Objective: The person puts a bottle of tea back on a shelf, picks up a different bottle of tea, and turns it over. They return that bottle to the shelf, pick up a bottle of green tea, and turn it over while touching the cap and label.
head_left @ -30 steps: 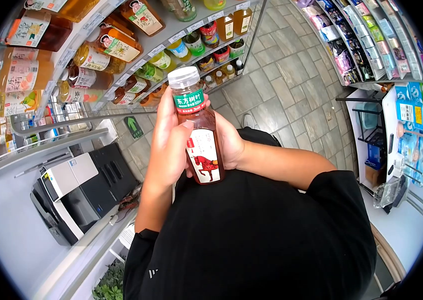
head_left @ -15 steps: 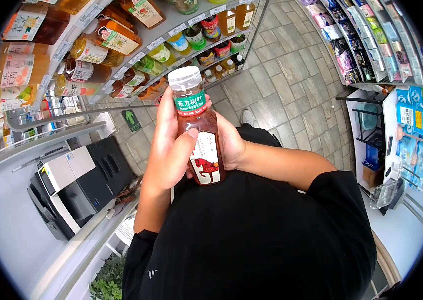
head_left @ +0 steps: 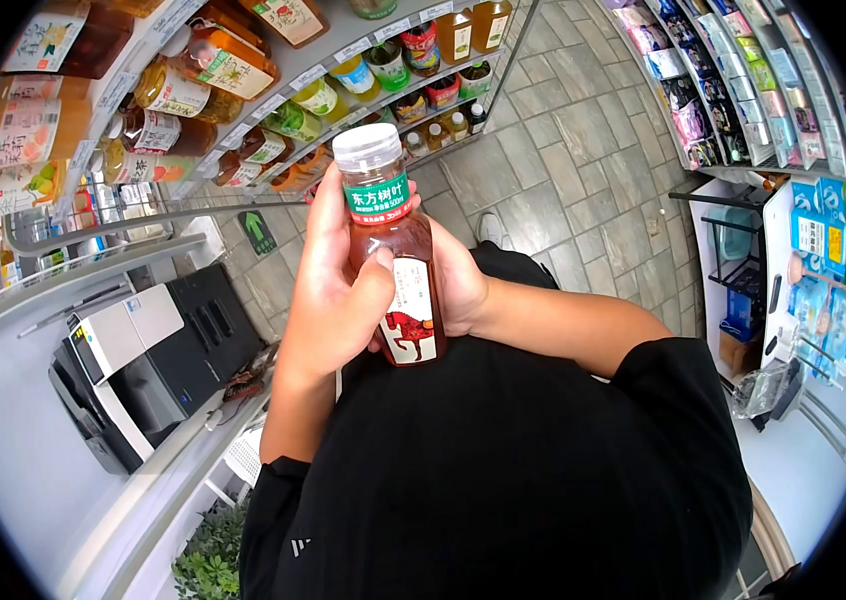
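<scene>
A bottle of brown tea (head_left: pixel 403 245) with a white cap, a green neck band and a white label bearing a red horse is held upright, tilted a little, in front of my chest. My left hand (head_left: pixel 338 280) wraps the bottle's left side, its thumb lying across the front beside the label. From the right, my right hand (head_left: pixel 456 280) clasps the bottle, with its fingers mostly hidden behind it. The cap sits on the bottle's neck.
A shelf of bottled drinks (head_left: pixel 288 85) curves along the upper left. Below it stands a black and white printer (head_left: pixel 158 350). Racks of packaged goods (head_left: pixel 743 80) line the upper right, beyond the tiled floor (head_left: pixel 583 150). A green plant (head_left: pixel 213 550) is at lower left.
The bottle has turned slightly in my hands, so its horse label shows at a somewhat different angle. Both hands stay around it, and the view has shifted a little.
</scene>
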Available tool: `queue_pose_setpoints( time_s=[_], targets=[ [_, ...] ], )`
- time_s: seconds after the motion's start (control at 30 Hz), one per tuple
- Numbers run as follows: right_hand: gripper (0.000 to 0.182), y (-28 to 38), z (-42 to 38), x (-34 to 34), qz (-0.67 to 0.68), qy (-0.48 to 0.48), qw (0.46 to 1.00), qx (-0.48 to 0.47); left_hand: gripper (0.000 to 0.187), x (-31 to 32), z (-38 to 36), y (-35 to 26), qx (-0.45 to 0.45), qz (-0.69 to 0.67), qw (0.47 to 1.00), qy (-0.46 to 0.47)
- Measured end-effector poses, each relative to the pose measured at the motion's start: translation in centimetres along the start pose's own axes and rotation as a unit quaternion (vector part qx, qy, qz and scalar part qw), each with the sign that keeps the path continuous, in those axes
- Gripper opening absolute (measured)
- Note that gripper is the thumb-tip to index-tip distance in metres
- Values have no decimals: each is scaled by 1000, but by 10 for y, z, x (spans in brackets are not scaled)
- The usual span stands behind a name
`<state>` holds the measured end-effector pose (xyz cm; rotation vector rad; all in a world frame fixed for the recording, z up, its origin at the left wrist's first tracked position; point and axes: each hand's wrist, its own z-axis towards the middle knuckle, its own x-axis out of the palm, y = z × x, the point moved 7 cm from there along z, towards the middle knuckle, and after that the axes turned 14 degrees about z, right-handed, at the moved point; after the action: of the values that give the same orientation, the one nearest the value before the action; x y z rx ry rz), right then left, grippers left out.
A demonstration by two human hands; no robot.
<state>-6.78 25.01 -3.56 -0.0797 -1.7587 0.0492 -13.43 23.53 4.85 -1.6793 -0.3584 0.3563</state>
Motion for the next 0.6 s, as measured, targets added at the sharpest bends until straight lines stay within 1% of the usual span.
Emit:
queue_pose_setpoints(
  time_s=[0.27, 0.43, 0.57, 0.6],
  targets=[
    [68, 1, 0, 2, 29, -12, 999, -13, 81, -1, 0, 2, 2, 3, 1000, -2],
    [68, -2, -1, 1, 33, 22, 999, 21, 81, -1, 0, 4, -8, 15, 1000, -8],
    [69, -5, -1, -2, 32, 23, 999, 30, 81, -1, 0, 8, -11, 9, 1000, -9],
    [70, -5, -1, -4, 37, 10, 999, 29, 81, -2, 0, 9, -11, 9, 1000, -9]
  ],
)
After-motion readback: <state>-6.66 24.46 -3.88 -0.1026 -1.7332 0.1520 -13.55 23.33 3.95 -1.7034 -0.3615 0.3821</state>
